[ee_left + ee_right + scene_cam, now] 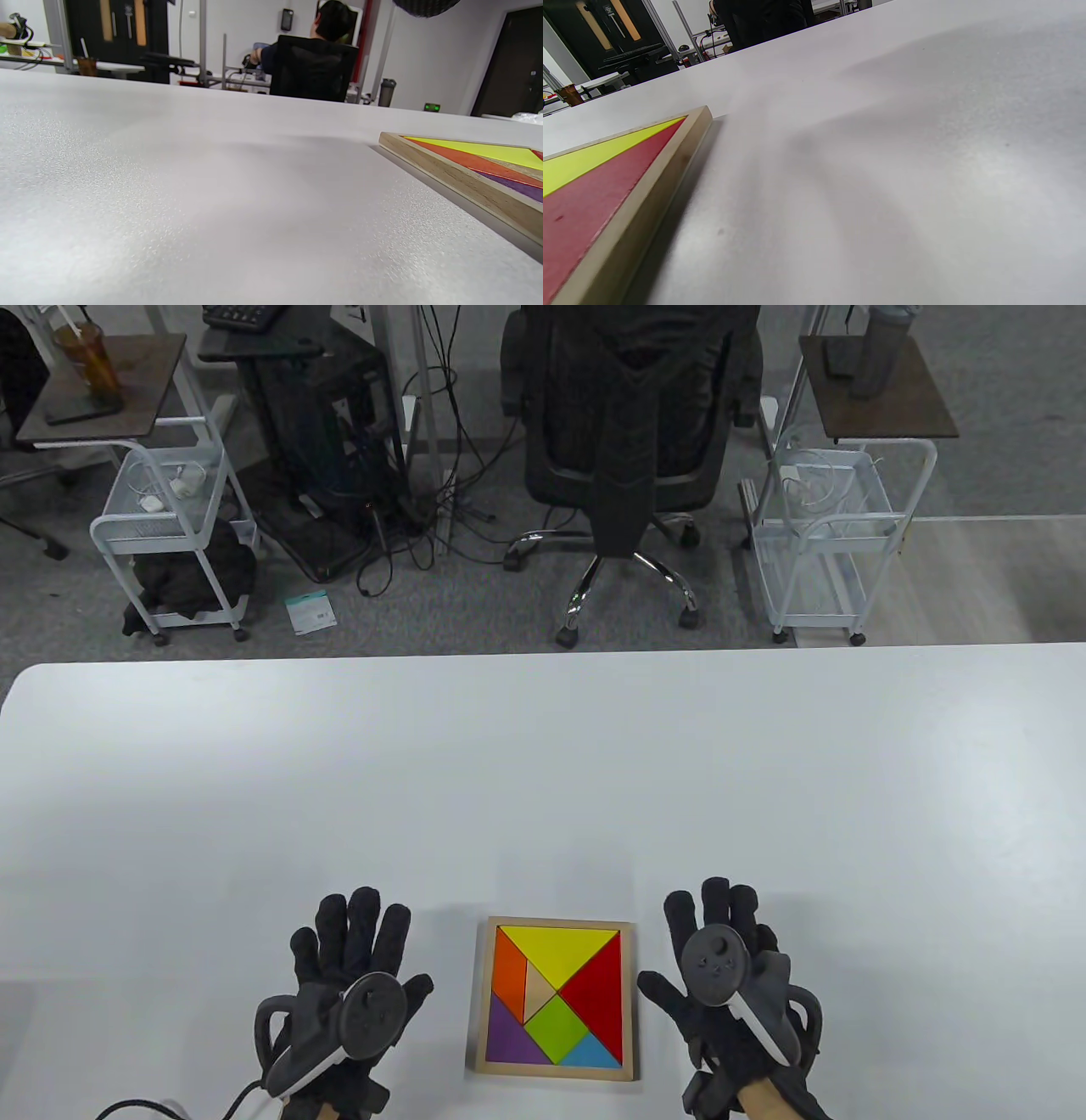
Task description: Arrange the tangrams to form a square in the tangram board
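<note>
Showing: the tangram board (553,1072) lying flat on the white table (543,780), near its front edge, between our two gloved hands.
Board contents: seven coloured pieces fill the recess as a square, among them the yellow triangle (557,950), red triangle (598,991) and green square (556,1024); we judge the arrangement finished.
Left hand (352,984): flat on the table just left of the board, fingers spread and straight, holding nothing.
Right hand (730,984): likewise flat to the right, fingers extended, empty.
Handling: the pieces look like thin, rigid, light wood, probably smooth enough to slide; we would pinch one by its edges.
Board grip: take the raised wooden frame at opposite sides and keep it level.
Hedge: whether every seam sits flush we cannot tell from the low wrist views.
</note>
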Demonstrator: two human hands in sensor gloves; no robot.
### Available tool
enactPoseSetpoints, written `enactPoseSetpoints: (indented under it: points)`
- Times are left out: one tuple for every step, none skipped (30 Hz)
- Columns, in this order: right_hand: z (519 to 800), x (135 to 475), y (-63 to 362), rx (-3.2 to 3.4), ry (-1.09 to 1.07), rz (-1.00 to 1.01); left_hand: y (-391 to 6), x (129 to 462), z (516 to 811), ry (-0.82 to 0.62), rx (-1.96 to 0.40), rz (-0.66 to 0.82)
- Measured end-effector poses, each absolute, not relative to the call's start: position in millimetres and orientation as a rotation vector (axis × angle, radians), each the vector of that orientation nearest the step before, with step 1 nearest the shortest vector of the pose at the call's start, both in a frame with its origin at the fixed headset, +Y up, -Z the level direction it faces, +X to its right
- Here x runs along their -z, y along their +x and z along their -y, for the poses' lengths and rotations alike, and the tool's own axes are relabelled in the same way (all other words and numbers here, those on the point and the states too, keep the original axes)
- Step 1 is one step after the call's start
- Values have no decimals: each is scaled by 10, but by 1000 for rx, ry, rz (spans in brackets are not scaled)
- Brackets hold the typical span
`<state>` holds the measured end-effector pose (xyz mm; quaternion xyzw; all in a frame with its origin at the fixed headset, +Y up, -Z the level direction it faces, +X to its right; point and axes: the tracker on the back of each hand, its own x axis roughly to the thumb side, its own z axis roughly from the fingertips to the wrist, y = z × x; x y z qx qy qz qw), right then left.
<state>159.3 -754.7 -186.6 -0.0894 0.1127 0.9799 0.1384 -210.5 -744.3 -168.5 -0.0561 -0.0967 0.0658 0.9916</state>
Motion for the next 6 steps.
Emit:
enactPoseSetpoints:
  points:
    - [7549,1865,1594,-2834,-259,-325,-2105,1685,7443,-112,-131,194]
    - [7545,1862,1594,-2836,-258,-325,-2104,1684,7444,-114,-130,194]
    - [7545,1861,1594,-2837,-258,-324,-2103,1684,7445,-115,-129,193]
    - [7544,1859,1595,-2837,-259,-324,-2102,1683,7444,-115,-128,193]
    - [7544,1859,1597,-2837,-259,-325,-2101,1683,7445,-115,-127,193]
    - [7543,1856,1598,-2837,-260,-325,-2100,1683,7445,-116,-127,193]
